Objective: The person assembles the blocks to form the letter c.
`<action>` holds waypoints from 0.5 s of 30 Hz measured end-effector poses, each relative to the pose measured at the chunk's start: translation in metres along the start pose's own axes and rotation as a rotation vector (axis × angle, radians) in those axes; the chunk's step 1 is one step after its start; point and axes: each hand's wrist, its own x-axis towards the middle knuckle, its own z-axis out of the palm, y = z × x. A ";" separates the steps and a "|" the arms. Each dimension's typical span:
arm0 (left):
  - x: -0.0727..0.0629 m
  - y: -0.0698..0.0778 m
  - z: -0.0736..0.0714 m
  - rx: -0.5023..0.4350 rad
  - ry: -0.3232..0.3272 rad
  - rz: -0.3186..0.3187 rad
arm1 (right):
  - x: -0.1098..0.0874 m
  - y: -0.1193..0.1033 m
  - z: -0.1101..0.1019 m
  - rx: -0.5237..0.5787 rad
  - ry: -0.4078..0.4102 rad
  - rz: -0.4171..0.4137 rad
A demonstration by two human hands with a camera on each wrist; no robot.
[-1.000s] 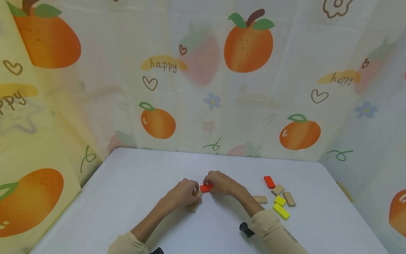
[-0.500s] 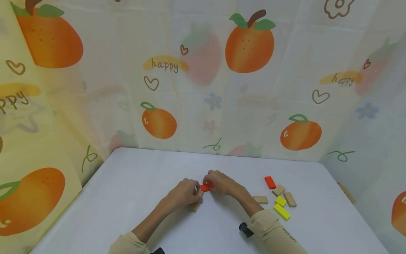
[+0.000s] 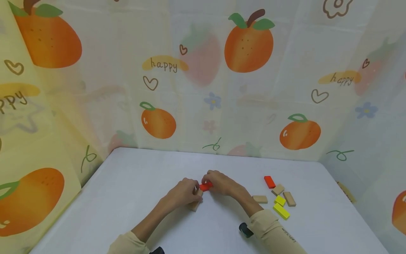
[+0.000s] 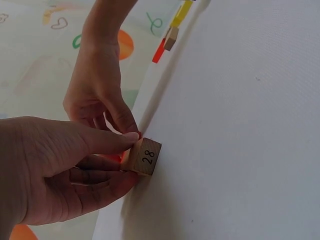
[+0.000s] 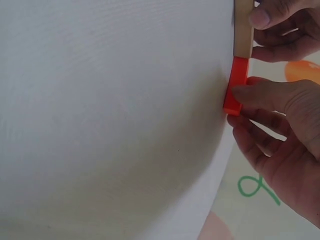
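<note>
My left hand (image 3: 184, 192) pinches a natural-wood block (image 3: 195, 204) between thumb and fingers on the white table. In the left wrist view the near end of this wooden block (image 4: 150, 156) bears the number 28. Across from it, my right hand (image 3: 221, 182) grips a red block (image 3: 206, 186) with its thumb on one side and fingers on the other. Seen from the right wrist, the red block (image 5: 236, 87) meets the end of the wooden block (image 5: 243, 30), and the two form a bent line along the table.
To the right lie a second red block (image 3: 269, 182), two yellow blocks (image 3: 281, 211) and several wooden blocks (image 3: 260, 199), one of them partly beside the right forearm. A fruit-printed curtain (image 3: 203, 123) rises behind the table (image 3: 142, 165) and along both sides.
The red block has turned slightly, its right end swinging away from me, and its left end sits a touch closer to the wooden block. Both hands stay almost in place.
</note>
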 end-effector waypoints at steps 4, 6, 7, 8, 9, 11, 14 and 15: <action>0.002 -0.001 0.001 -0.004 0.002 0.008 | -0.001 0.001 0.000 -0.005 0.007 -0.033; 0.003 -0.001 0.002 -0.004 0.003 0.016 | -0.001 0.002 0.000 -0.005 0.007 -0.038; 0.004 -0.001 0.002 -0.003 0.003 0.019 | -0.001 0.002 0.000 -0.007 0.008 -0.035; 0.004 -0.001 0.002 -0.002 0.004 0.026 | -0.001 0.002 0.000 -0.005 0.006 -0.029; 0.004 -0.001 0.002 0.001 0.003 0.023 | -0.001 0.002 -0.001 -0.005 0.004 -0.026; 0.004 -0.001 0.002 0.001 0.002 0.014 | -0.001 0.001 -0.001 -0.007 0.001 -0.018; 0.004 -0.001 0.002 -0.005 0.001 -0.008 | -0.001 0.000 -0.002 -0.018 -0.004 -0.015; 0.004 -0.001 0.002 -0.008 0.000 -0.017 | -0.001 0.000 -0.002 -0.025 -0.004 -0.015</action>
